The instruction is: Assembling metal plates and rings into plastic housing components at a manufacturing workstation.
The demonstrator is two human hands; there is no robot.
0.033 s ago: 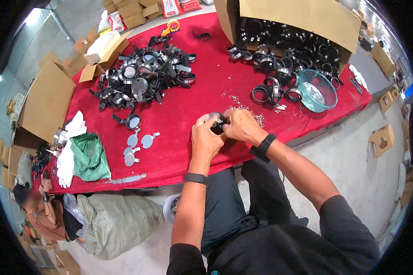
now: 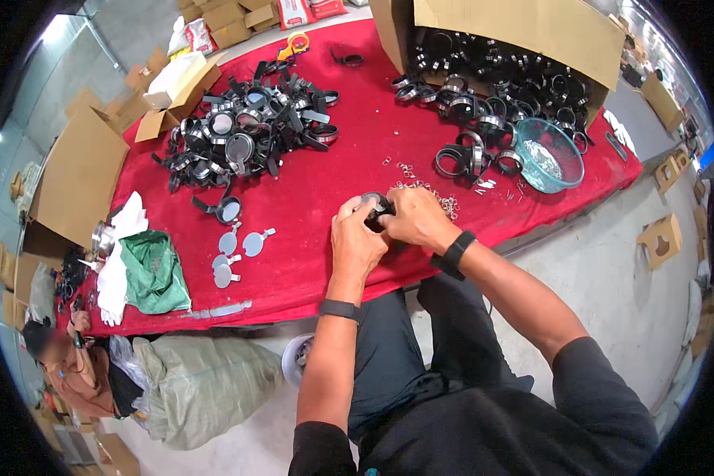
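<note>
Close to the front edge of the red-covered table, my left hand (image 2: 357,239) is closed around a small black ring-shaped part (image 2: 375,208) with a shiny rim. My right hand (image 2: 420,217) presses its bent fingers against the same part from the right. Its fingertips are partly hidden, so anything tiny between them does not show. Small metal clips (image 2: 450,205) lie scattered just beyond my right hand. Left of my left hand rest several flat grey discs with tabs (image 2: 254,243).
A heap of black ringed parts with handles (image 2: 240,151) lies at the far left. At the far right, more black rings (image 2: 452,161) spill from a cardboard box (image 2: 523,36) beside a teal basket (image 2: 571,170). A green bag (image 2: 157,270) lies left; another person (image 2: 79,365) sits beyond.
</note>
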